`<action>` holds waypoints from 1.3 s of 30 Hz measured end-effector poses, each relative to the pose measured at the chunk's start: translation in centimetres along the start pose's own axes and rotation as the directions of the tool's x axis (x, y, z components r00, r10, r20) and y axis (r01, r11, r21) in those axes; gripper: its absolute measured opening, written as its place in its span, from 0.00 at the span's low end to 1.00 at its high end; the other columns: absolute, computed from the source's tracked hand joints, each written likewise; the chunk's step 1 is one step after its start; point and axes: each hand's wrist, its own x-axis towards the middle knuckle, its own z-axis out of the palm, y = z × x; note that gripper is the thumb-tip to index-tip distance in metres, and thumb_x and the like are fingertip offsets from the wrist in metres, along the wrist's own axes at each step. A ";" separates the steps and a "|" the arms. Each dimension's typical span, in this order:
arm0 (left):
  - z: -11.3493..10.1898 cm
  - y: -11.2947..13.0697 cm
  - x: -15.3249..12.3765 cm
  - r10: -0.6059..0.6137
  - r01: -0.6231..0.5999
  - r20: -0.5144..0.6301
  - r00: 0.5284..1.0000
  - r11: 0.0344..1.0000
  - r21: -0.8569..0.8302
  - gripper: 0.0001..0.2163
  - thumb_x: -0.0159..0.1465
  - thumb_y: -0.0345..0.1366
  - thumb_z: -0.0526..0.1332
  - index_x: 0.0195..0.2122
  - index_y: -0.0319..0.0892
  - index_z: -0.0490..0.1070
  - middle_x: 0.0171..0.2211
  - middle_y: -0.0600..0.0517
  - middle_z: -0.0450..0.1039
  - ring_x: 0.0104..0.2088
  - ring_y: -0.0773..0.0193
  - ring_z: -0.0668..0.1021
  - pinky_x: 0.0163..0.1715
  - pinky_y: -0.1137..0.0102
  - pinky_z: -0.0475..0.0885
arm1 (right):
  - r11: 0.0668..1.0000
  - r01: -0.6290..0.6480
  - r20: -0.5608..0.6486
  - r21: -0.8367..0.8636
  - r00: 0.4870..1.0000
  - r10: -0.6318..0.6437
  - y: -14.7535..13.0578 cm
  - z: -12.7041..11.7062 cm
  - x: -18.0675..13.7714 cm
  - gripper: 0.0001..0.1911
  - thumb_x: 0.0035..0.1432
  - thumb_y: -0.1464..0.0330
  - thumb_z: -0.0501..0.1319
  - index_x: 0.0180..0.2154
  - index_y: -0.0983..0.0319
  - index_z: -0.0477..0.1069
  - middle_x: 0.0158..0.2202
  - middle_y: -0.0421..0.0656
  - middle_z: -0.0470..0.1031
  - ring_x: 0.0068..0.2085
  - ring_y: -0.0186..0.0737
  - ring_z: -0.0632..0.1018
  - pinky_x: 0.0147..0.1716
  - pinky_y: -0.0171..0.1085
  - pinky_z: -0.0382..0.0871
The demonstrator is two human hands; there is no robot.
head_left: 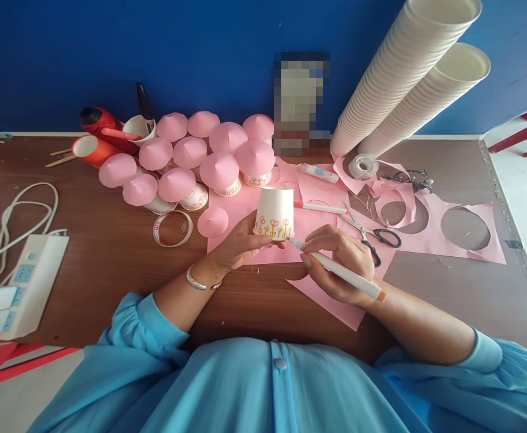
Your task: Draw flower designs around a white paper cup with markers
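My left hand (240, 246) grips a white paper cup (276, 204), turned upside down, by its lower part. Red and yellow flowers are drawn in a band near the cup's rim. In my right hand (342, 258) is a white marker pen (347, 275) with an orange end, its tip at the right edge of the flower band. Whether the tip touches the cup I cannot tell. Behind my left hand stand several cups topped with pink paper cones (220, 168). One loose pink cone (213, 222) lies near my left wrist.
Scissors (366, 231), a red-and-white marker (321, 208), a glue tube (319, 173) and a tape roll (363, 166) lie among cut pink paper (468, 231). Tall cup stacks (407, 72) lean on the blue wall. A power strip (35, 282) is at left; a cup ring (172, 228) lies nearby.
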 end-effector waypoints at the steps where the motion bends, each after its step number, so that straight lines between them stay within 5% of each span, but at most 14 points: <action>1: 0.0 0.0 0.0 0.001 -0.001 -0.002 1.000 1.000 -0.004 0.20 0.60 0.39 0.76 0.52 0.44 0.79 0.43 0.47 0.82 0.43 0.58 0.82 0.44 0.63 0.79 | 1.000 -0.001 -0.004 -0.004 1.000 0.001 0.0 0.0 0.0 0.09 0.64 0.78 0.63 0.42 0.58 0.71 0.30 0.40 0.78 0.30 0.37 0.81 0.27 0.35 0.76; 39: 0.3 0.2 0.0 -0.004 0.006 -0.052 0.999 0.999 0.035 0.20 0.58 0.40 0.76 0.50 0.43 0.78 0.42 0.47 0.82 0.41 0.56 0.82 0.43 0.62 0.78 | 1.000 -0.002 -0.008 -0.018 1.000 0.001 0.1 0.3 0.0 0.09 0.64 0.77 0.63 0.41 0.58 0.72 0.30 0.39 0.79 0.30 0.38 0.82 0.27 0.35 0.76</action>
